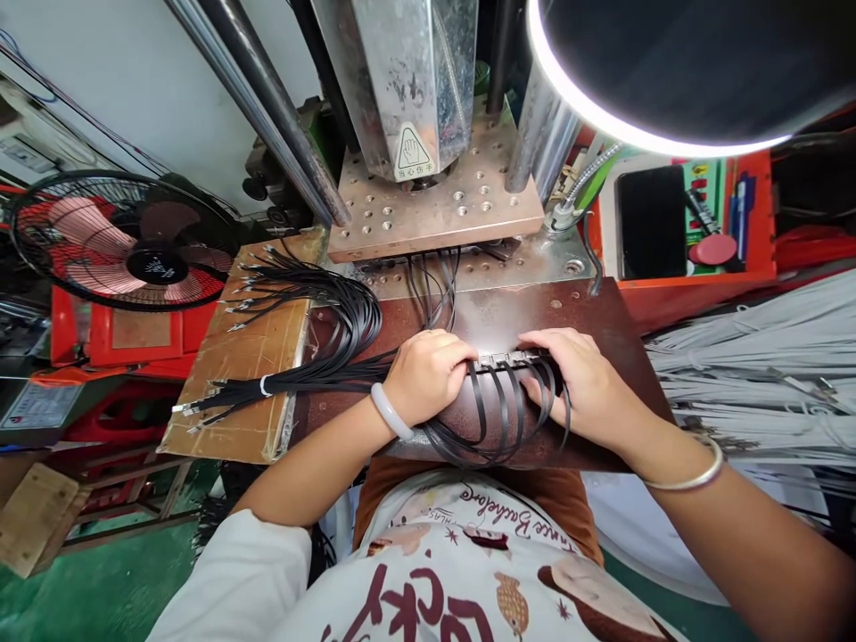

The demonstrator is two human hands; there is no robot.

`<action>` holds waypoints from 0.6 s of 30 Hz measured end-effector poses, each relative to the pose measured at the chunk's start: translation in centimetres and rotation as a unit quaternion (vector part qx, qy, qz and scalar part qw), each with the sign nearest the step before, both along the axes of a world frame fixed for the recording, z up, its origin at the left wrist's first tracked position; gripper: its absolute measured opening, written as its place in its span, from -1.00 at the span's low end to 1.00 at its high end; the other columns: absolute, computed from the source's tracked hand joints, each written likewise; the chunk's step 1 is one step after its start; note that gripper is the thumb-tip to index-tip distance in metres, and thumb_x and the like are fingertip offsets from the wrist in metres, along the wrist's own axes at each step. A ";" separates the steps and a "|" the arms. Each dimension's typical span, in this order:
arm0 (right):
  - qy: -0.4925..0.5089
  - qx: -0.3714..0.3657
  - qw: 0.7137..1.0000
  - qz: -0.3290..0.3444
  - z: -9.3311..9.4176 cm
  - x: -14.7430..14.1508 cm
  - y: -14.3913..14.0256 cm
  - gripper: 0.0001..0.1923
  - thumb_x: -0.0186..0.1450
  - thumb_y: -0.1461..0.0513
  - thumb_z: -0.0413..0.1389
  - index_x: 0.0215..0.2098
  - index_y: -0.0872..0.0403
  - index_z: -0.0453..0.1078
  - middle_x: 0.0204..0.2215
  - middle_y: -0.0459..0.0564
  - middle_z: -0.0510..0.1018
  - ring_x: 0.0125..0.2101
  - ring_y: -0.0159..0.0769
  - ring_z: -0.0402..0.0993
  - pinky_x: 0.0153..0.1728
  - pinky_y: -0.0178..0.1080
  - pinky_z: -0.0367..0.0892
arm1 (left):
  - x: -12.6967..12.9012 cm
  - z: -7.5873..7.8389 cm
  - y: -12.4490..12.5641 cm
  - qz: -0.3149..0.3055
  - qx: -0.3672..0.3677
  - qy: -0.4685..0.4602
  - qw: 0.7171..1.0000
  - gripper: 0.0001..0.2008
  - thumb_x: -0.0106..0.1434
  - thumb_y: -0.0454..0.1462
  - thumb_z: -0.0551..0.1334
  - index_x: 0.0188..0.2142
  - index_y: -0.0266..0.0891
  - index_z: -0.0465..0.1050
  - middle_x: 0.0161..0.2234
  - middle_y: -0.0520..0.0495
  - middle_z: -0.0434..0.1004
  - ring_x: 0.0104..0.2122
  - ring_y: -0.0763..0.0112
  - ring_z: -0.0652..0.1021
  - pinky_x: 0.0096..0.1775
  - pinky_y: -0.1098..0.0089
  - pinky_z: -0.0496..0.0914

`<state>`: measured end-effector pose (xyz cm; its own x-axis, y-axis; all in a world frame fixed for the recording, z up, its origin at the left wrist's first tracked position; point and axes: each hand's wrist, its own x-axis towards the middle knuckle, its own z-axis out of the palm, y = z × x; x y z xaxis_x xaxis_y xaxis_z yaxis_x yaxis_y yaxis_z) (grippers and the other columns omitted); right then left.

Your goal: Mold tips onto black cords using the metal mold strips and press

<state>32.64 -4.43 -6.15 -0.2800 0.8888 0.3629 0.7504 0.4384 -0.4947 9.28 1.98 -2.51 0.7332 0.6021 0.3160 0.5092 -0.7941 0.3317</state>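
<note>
Hands point(428, 374) press cables point(501, 419) on brown worktable point(602, 312).

left wrist: pale jade bangle point(391, 412) | right wrist: thin silver bangle point(695, 477) | white printed T-shirt point(428, 580)

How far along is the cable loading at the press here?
Done: some black cables already run under the press plate. In hand: left hand and right hand line up a row of metal connectors with looped cables. Left: the tied bundle on the board lies untouched.
</note>
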 end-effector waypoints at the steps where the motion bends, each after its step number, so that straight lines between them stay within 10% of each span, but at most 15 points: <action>1: -0.007 0.003 1.000 -0.013 0.0 0.0 0.0 -0.58 0.24 0.20 0.05 0.07 0.07 0.23 -0.14 0.12 0.48 -0.12 -0.03 0.40 -0.06 -0.02 0.24 | 0.0 0.0 -0.1 -0.003 0.027 0.021 0.999 -0.79 0.29 -0.39 0.11 -0.31 -0.27 0.53 -0.40 -0.07 0.58 -0.35 0.32 0.51 -0.23 0.31 0.39; 11: -0.027 0.023 0.996 -0.080 -0.4 1.0 -0.1 -0.67 0.22 0.23 0.04 -0.04 0.06 0.32 -0.19 0.12 0.51 -0.15 0.00 0.40 -0.18 -0.02 0.28 | -1.2 0.3 -1.1 -0.041 0.048 0.007 0.998 -0.74 0.40 -0.32 0.03 -0.09 -0.29 0.48 -0.19 -0.17 0.56 -0.19 0.32 0.51 -0.13 0.30 0.41; 14: -0.030 0.044 0.997 -0.048 -0.7 1.4 0.1 -0.79 0.28 0.24 0.03 -0.11 0.04 0.35 -0.23 0.08 0.51 -0.20 -0.06 0.41 -0.20 -0.04 0.32 | -4.5 1.6 2.1 0.067 0.033 -0.023 0.997 -0.73 0.40 -0.33 0.02 -0.07 -0.33 0.47 -0.09 -0.21 0.55 -0.06 0.33 0.51 0.01 0.29 0.40; 18: -0.032 0.071 0.997 0.022 -0.1 1.1 0.9 -0.79 0.30 0.24 0.02 -0.09 0.00 0.34 -0.24 0.06 0.52 -0.21 -0.07 0.46 -0.19 -0.03 0.38 | -9.1 3.0 8.1 0.114 -0.009 0.160 0.980 -0.64 0.38 -0.23 0.10 0.09 -0.37 0.42 0.14 -0.27 0.43 0.14 0.21 0.42 0.21 0.11 0.22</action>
<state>33.77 -3.54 -6.23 -0.3445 0.8158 0.4646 0.7572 0.5340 -0.3762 0.21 10.12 0.44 0.6386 0.7654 0.0796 0.7532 -0.6429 0.1394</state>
